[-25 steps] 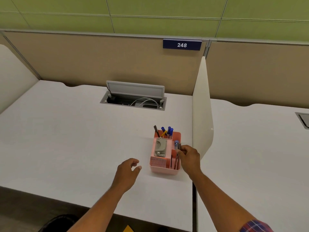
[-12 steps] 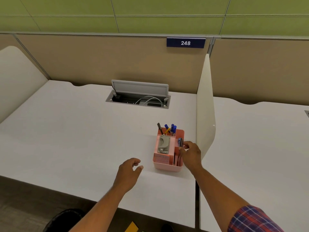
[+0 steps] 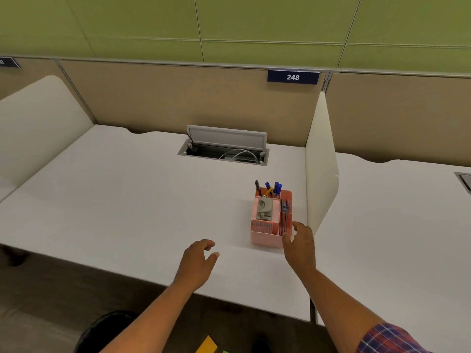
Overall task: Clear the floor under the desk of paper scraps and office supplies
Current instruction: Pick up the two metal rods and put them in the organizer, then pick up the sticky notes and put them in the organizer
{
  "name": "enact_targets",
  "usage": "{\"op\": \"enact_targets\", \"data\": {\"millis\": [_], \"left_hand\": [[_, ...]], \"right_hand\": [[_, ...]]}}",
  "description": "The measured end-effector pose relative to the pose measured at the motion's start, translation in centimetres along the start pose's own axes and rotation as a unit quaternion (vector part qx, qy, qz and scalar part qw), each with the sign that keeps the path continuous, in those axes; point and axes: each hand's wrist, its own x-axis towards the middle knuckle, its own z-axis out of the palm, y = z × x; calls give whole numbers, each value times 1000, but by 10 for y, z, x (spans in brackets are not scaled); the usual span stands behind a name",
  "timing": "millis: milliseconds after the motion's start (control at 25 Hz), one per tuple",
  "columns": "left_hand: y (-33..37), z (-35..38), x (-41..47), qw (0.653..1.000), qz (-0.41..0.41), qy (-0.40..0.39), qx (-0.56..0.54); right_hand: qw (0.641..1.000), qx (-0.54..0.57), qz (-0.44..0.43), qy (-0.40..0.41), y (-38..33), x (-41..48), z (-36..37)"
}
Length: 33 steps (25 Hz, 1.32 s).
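One yellow paper scrap (image 3: pixel 207 344) lies uncollected on the floor at 6 o'clock, under the desk (image 3: pixel 102 200) edge. Both hands hover empty above: right hand (image 3: pixel 300 247) loosely spread at 5 o'clock of the pink organiser (image 3: pixel 265 239), seemingly the supplies' drop-off; left hand (image 3: pixel 197 259) half-curled at its 8 o'clock.

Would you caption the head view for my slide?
Left hand and right hand near pink plastic organiser on white desk.

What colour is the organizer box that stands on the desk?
The organizer box is pink; the head view shows it.
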Motion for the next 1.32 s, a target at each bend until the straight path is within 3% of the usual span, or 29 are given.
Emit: {"op": "enact_targets", "data": {"millis": [200,440,720,1040,1320], "left_hand": [[-48,-18,-48,1000,14,-17,15],[-130,-33,-105,999,16,-41,25],[-200,-26,-151,997,-37,-57,44],[-325,73,-151,989,-109,-70,75],[-468,229,-127,981,-154,-93,73]], "right_hand": [[998,-49,-47,-3,-12,-90,12],[987,-122,-72,-70,-15,-203,56],[968,-192,-72,-143,10,-288,96],[922,-245,-56,-295,150,-307,196],[902,-270,-22,-336,321,-306,324]]}}
